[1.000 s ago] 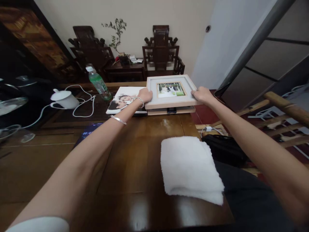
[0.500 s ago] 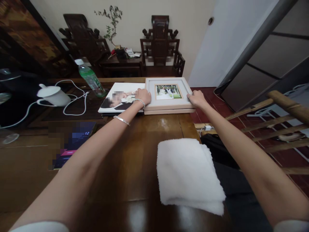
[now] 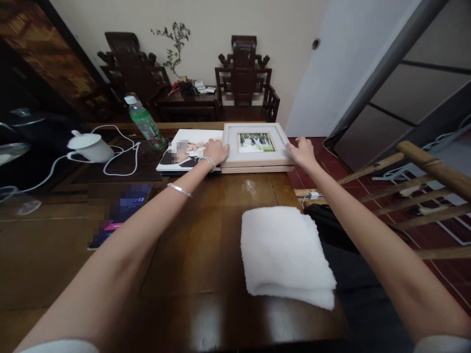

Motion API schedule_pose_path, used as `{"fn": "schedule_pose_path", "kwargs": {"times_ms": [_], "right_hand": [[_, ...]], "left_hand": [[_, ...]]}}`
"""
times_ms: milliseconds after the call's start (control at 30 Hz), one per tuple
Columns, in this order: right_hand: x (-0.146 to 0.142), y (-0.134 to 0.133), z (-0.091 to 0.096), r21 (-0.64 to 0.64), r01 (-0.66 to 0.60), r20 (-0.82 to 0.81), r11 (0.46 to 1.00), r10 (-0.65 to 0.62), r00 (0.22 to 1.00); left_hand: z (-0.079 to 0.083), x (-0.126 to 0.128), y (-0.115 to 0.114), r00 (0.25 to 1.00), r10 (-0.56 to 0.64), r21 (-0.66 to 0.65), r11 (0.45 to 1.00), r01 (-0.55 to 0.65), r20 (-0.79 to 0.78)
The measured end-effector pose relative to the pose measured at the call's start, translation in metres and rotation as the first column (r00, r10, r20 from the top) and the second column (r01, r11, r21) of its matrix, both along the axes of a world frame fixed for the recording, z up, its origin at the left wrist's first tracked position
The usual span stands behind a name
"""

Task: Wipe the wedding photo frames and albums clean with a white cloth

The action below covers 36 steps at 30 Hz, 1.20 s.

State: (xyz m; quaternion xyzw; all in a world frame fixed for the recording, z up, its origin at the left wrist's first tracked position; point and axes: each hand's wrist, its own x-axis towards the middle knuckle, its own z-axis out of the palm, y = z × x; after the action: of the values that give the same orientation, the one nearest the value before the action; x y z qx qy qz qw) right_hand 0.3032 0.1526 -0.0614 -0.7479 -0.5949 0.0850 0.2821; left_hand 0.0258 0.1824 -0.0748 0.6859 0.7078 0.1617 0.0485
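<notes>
Two light-wood picture frames lie stacked at the table's far edge. The upper picture frame [image 3: 257, 163] has a white mat around a small outdoor photo [image 3: 256, 142]. At its left side is my left hand [image 3: 216, 153], fingers bent together and closed against the frame's edge, over the corner of a white-covered photo book [image 3: 195, 136]. On the opposite side my right hand [image 3: 303, 153] touches the frame's edge with its thumb side, its other fingers raised and apart. A folded white fluffy cloth [image 3: 287, 250] lies nearer me on the table.
To the left are a green-labelled bottle [image 3: 145, 122], a white lidded cup [image 3: 91, 148], a white cable [image 3: 136, 159] and a lit screen [image 3: 128, 208]. A bamboo chair [image 3: 434, 164] stands right of the wooden table [image 3: 198, 235]. Dark carved chairs [image 3: 243, 73] are behind.
My right hand's fingers have loosened and lifted from the frame's edge. The left hand stays by the left side, and the stack looks little moved. The camera view has shifted slightly.
</notes>
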Motion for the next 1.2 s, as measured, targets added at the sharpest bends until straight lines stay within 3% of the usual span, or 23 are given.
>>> {"fn": "schedule_pose_path", "kwargs": {"times_ms": [67, 167, 267, 400, 467, 500, 533, 567, 600, 667, 800, 933, 1200], "right_hand": [[-0.007, -0.037, 0.008, 0.190, -0.125, 0.037, 0.974, 0.120, 0.992], [-0.021, -0.119, 0.016, 0.369, -0.422, 0.105, 0.828, 0.414, 0.904], [-0.036, -0.209, 0.011, 0.355, -0.655, 0.188, 0.668, 0.635, 0.749], [-0.055, -0.296, -0.017, 0.313, -0.800, 0.323, 0.512, 0.735, 0.596], [-0.064, -0.317, -0.031, 0.256, -0.817, 0.384, 0.516, 0.722, 0.576], [-0.068, -0.322, -0.036, 0.219, -0.809, 0.401, 0.546, 0.706, 0.584], [-0.072, -0.324, -0.040, 0.180, -0.788, 0.409, 0.589, 0.683, 0.605], [-0.076, -0.323, -0.042, 0.145, -0.759, 0.414, 0.635, 0.657, 0.630], [-0.080, -0.321, -0.044, 0.118, -0.727, 0.422, 0.677, 0.629, 0.653], [-0.089, -0.314, -0.046, 0.080, -0.670, 0.457, 0.738, 0.571, 0.682], [-0.106, -0.303, -0.050, 0.072, -0.610, 0.536, 0.789, 0.485, 0.691], [-0.110, -0.302, -0.056, 0.137, -0.576, 0.505, 0.806, 0.443, 0.741], [-0.105, -0.304, -0.058, 0.192, -0.525, 0.412, 0.829, 0.417, 0.810]], "left_hand": [[0.002, -0.017, -0.008, 0.999, -0.039, 0.019, 0.999, 0.039, -0.004], [0.003, -0.053, -0.025, 0.987, -0.156, 0.061, 0.986, 0.158, -0.030], [0.000, -0.091, -0.045, 0.989, -0.144, 0.110, 0.983, 0.147, -0.039], [-0.008, -0.122, -0.075, 0.998, -0.059, 0.129, 0.990, 0.055, 0.031], [-0.012, -0.126, -0.090, 0.982, -0.008, 0.162, 0.987, -0.023, 0.187], [-0.013, -0.125, -0.097, 0.939, 0.032, 0.143, 0.986, -0.086, 0.343], [-0.014, -0.123, -0.104, 0.841, 0.084, 0.086, 0.984, -0.154, 0.535], [-0.016, -0.120, -0.109, 0.672, 0.142, 0.005, 0.977, -0.212, 0.727], [-0.016, -0.117, -0.114, 0.413, 0.208, -0.120, 0.966, -0.229, 0.887], [-0.016, -0.110, -0.119, 0.243, 0.245, -0.195, 0.958, -0.210, 0.939], [-0.012, -0.103, -0.118, 0.022, 0.279, -0.273, 0.950, -0.152, 0.960], [-0.009, -0.103, -0.109, -0.110, 0.321, -0.335, 0.929, -0.159, 0.941], [-0.011, -0.079, -0.079, -0.201, 0.294, -0.344, 0.889, -0.302, 0.934]]}}
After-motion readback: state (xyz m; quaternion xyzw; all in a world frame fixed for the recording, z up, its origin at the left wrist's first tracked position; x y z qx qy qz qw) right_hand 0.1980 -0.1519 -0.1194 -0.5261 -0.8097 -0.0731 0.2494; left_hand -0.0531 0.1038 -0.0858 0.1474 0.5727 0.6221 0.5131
